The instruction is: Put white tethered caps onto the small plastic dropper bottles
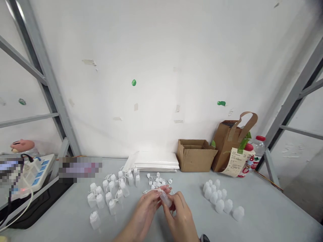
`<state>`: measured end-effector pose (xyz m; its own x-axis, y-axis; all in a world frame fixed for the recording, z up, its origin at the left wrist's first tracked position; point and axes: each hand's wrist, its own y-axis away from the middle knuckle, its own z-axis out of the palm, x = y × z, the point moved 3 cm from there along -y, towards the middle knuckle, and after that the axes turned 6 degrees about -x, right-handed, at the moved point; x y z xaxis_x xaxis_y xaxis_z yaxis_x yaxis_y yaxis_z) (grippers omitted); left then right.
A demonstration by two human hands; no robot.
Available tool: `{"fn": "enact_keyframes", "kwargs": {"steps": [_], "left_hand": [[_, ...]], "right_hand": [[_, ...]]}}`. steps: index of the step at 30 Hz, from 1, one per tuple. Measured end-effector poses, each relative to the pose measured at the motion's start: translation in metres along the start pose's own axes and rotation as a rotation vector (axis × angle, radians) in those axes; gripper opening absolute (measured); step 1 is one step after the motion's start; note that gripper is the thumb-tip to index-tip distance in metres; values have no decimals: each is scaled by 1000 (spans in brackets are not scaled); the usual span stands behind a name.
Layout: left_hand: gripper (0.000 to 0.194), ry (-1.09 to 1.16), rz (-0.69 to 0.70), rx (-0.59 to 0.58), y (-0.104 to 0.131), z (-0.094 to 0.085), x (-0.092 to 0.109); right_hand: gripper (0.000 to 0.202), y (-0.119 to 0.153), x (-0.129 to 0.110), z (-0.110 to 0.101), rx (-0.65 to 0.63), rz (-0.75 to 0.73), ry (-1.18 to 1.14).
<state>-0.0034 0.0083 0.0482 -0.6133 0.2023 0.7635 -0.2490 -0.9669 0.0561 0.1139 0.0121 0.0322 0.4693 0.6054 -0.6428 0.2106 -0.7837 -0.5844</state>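
Observation:
A small translucent plastic bottle (165, 199) lies tilted between my two hands at the front middle of the table. My left hand (149, 203) is closed around its cap end, where a white strap sticks out to the left. The fingers of my right hand (179, 210) grip the bottle's lower body from the right. Just beyond my hands is a loose pile of small white caps (156, 181). To the left stand several capped bottles (100, 201) with white straps. On the right are several translucent white bottles (219, 205), grouped in slanting rows.
Behind the caps lie stacked white packages (153, 162) against the wall. An open cardboard box (196, 158), a brown paper bag (224, 144) and a red-capped bottle (259, 148) stand at the back right. A power strip (41, 174) with cables sits at far left. Metal frame posts flank the table.

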Motion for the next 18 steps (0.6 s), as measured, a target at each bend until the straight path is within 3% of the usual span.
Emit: {"fn": "enact_keyframes", "kwargs": {"steps": [6, 14, 18], "left_hand": [[27, 47, -35, -42, -2, -2, -4], [28, 91, -115, -9, -5, -4, -6], [25, 134, -116, -45, -6, -5, -6]], "right_hand": [[14, 1, 3, 1, -29, 108, -64], [36, -10, -5, 1, -117, 541, -531], [44, -17, -10, 3, -184, 654, -804]]}}
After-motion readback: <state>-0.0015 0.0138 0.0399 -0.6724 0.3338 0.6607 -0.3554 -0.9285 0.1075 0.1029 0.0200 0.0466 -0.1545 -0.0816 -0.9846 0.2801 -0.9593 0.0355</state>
